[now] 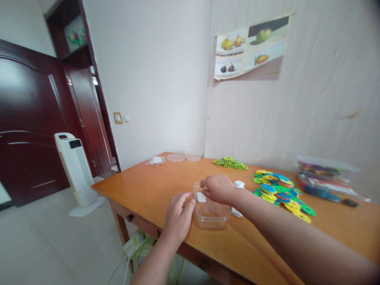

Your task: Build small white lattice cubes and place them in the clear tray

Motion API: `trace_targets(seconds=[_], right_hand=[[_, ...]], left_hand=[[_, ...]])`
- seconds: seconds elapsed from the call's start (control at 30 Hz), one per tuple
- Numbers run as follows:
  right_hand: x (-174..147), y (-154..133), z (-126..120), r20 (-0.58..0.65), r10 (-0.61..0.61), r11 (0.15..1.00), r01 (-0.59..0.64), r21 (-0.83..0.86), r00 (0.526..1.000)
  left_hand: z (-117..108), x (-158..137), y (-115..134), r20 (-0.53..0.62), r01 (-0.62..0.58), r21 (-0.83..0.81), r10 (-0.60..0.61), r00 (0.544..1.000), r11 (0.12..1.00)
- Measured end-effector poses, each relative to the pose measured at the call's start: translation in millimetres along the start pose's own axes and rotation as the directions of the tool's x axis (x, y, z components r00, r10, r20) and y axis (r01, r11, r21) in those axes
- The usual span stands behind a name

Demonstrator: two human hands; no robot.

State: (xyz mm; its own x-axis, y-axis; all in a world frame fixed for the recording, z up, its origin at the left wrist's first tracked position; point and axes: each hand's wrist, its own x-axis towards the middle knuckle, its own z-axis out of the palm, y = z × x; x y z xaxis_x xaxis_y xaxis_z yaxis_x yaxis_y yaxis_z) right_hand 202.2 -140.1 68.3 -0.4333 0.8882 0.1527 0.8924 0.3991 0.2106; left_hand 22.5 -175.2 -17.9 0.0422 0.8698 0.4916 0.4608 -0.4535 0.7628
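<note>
A clear plastic container (212,222) stands near the front edge of the wooden table. My left hand (179,217) is at its left side, fingers stretched and the tips of thumb and forefinger against the wall. Over the container's far left part is my right hand (219,189), its fingers bent downward and closed. Right at those fingertips is a small white printed packet (201,197), tilted against the left inside of the container. More white packets lie to the right, one (239,184) behind my right forearm and another (236,212) beside the container, partly hidden by the arm.
Colourful discs (276,192) lie heaped to the right, with stacked clear boxes (329,180) beyond. Along the back are a green beaded bundle (230,163), a clear tub (194,155), a flat lid (176,158) and a bagged white item (156,160). A tower heater (77,170) stands left.
</note>
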Motion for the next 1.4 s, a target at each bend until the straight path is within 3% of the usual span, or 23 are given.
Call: trace_targets(seconds=[0.17, 0.33, 0.6, 0.87, 1.2, 1.4], right_hand=[[-16, 27, -16, -0.091, 0.145, 0.983, -0.134, 0.122, 0.985], [-43, 55, -12, -0.020, 0.229, 0.951, -0.219, 0.219, 0.973], [-66, 81, 8, 0.275, 0.138, 0.930, -0.220, 0.295, 0.951], [-64, 77, 24, 0.345, 0.118, 0.920, -0.233, 0.316, 0.931], [-63, 79, 21, 0.287, 0.094, 0.915, -0.196, 0.353, 0.953], [-59, 72, 5, -0.013, 0.169, 0.850, -0.139, 0.509, 0.986]], left_hand=[[0, 0, 1, 0.000, 0.007, -0.006, -0.007, 1.000, 1.000], [1, 2, -2, 0.003, 0.001, -0.024, -0.001, 1.000, 1.000], [-1, 3, 0, 0.018, 0.014, -0.032, -0.014, 1.000, 0.999], [-1, 3, 0, 0.002, 0.020, -0.037, -0.020, 1.000, 0.999], [-1, 4, -2, 0.012, 0.025, -0.056, -0.024, 1.000, 0.998], [0, 3, -2, 0.030, 0.034, -0.066, -0.032, 0.999, 0.997]])
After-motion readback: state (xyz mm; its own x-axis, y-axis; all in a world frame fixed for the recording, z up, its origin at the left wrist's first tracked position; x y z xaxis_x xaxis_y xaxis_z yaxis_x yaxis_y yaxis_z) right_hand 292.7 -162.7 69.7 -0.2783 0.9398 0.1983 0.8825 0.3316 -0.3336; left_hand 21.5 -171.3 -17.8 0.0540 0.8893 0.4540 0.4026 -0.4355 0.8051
